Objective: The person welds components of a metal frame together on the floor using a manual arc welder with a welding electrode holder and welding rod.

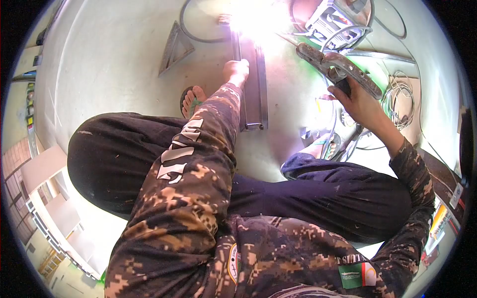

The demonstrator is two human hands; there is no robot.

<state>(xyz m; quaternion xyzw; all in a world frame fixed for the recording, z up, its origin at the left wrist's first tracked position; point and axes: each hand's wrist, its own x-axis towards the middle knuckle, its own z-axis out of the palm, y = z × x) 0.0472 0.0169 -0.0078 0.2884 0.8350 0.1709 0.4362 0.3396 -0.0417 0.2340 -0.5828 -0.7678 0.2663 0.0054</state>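
"Steel frame (262,94) at twelve o'clock on the floor (124,64); its far end drowns in white glare (261,15), so I can't see it from here. Hands?"

"My left hand (236,72) is curled closed on the frame's left side. My right hand (358,103), at two, wraps round a clamp (350,68); the thin rod (287,39) in it points toward the glare."

"What's in the way?"

"I've got a machine (334,25) amid cables at one. A metal triangle (169,49) lies at eleven, a wire coil (408,107) at half past two, and a sandalled foot (190,99) at half past ten."

"Any writing?"

"Big white letters (165,170) on the sleeve (203,169) at nine, too creased to read. The green patch (350,276) at half past four has print too small for me."

"Containers?"

"Something yellow and white (439,221) near four; I can't tell whether it's one."
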